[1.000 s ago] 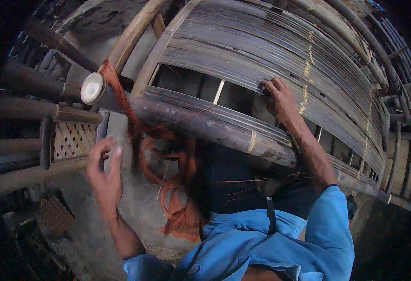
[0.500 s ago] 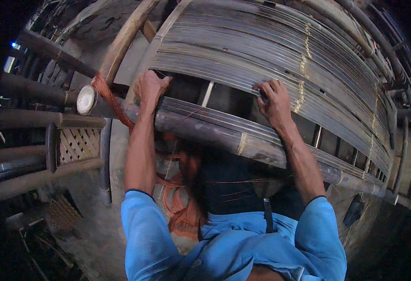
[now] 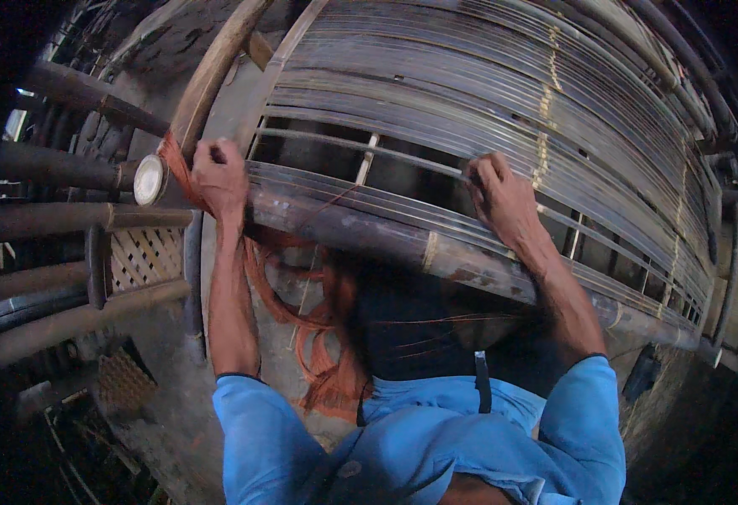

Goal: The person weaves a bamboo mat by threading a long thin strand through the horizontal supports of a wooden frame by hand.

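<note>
Before me slopes a wide rack of long thin bamboo strips [image 3: 436, 93], tied across with yellowish lashing [image 3: 544, 109]. My right hand [image 3: 504, 202] is closed over one loose strip [image 3: 327, 139], which spans the dark gap between the upper strips and the lower ones. My left hand [image 3: 220, 177] is closed, fingers curled, beyond the left end of the strips. It is right beside the orange fibre bundle [image 3: 177, 168]; whether it pinches a strand is hidden. A thick bamboo pole [image 3: 344, 225] runs along the rack's near edge, below both hands.
Loops of orange fibre [image 3: 302, 320] hang beneath the pole at the left. A pale short crosspiece [image 3: 367, 160] bridges the gap. An upright bamboo post [image 3: 205, 93] and a lattice panel [image 3: 144, 257] stand left. A woven basket-like piece [image 3: 127, 383] lies low left.
One strip has come away from the upper strips, nearer to me. My left hand has moved left and slightly down, off the rack's corner, and my right fingers have curled in.
</note>
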Action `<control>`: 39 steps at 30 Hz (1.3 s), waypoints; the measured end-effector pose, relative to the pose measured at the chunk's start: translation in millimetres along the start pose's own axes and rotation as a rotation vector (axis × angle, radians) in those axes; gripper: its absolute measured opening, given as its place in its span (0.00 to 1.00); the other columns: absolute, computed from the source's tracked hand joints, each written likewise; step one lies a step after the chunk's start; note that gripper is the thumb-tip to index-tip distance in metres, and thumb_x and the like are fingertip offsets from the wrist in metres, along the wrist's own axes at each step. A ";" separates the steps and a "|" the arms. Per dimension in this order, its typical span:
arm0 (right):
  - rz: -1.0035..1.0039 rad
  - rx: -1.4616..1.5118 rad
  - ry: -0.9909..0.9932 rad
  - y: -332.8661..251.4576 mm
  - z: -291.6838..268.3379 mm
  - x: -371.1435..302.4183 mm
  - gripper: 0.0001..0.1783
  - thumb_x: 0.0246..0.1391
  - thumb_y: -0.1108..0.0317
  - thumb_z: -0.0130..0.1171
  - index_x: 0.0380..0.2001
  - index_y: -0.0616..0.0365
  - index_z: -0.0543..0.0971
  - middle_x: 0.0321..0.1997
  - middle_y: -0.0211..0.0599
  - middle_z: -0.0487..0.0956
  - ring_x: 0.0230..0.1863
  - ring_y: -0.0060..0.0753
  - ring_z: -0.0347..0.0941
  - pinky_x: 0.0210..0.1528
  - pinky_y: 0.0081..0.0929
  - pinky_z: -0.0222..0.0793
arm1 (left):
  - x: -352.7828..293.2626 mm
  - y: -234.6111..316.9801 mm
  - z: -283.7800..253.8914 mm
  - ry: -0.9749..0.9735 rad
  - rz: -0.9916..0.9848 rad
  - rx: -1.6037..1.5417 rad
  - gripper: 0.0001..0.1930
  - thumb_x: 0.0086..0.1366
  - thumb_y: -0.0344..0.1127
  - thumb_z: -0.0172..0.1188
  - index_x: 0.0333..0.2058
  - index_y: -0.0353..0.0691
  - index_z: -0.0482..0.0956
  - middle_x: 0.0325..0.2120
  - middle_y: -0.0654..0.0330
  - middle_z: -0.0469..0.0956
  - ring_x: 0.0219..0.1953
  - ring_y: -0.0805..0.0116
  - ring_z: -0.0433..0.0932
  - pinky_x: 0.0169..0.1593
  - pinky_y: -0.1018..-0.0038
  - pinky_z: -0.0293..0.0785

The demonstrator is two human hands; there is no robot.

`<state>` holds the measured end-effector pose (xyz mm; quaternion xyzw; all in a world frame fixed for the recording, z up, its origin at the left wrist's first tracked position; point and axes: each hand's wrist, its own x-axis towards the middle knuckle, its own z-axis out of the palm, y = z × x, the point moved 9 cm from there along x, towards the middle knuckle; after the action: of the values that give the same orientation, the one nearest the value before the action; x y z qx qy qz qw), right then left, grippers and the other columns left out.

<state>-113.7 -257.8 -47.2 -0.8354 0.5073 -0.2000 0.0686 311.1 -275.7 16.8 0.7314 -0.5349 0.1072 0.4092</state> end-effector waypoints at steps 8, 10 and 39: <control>-0.043 0.163 -0.378 -27.3 12.6 -13.0 0.26 0.63 0.67 0.55 0.65 0.44 0.70 0.38 0.47 0.78 0.36 0.57 0.79 0.38 0.50 0.76 | -57.7 83.7 24.8 -0.137 0.407 -0.126 0.13 0.59 0.35 0.64 0.42 0.38 0.79 0.37 0.53 0.77 0.43 0.51 0.75 0.53 0.56 0.67; -0.064 0.130 -0.349 -42.4 19.6 -9.0 0.27 0.63 0.66 0.55 0.65 0.45 0.70 0.41 0.47 0.79 0.38 0.58 0.78 0.41 0.51 0.75 | -61.3 74.3 33.3 -0.172 0.430 -0.132 0.13 0.59 0.36 0.65 0.42 0.39 0.79 0.37 0.53 0.77 0.44 0.51 0.75 0.53 0.55 0.67; 0.098 0.595 -0.168 -43.3 120.9 76.8 0.28 0.63 0.51 0.50 0.60 0.55 0.75 0.52 0.56 0.80 0.54 0.64 0.76 0.57 0.53 0.72 | 25.4 -7.7 -107.3 -0.470 -0.386 -0.950 0.15 0.71 0.35 0.55 0.49 0.31 0.79 0.44 0.57 0.79 0.45 0.72 0.74 0.55 0.75 0.69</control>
<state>1.8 -315.0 -123.2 -0.7668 0.4590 -0.2662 0.3613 358.2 -216.1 97.1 0.5556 -0.4578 -0.3881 0.5755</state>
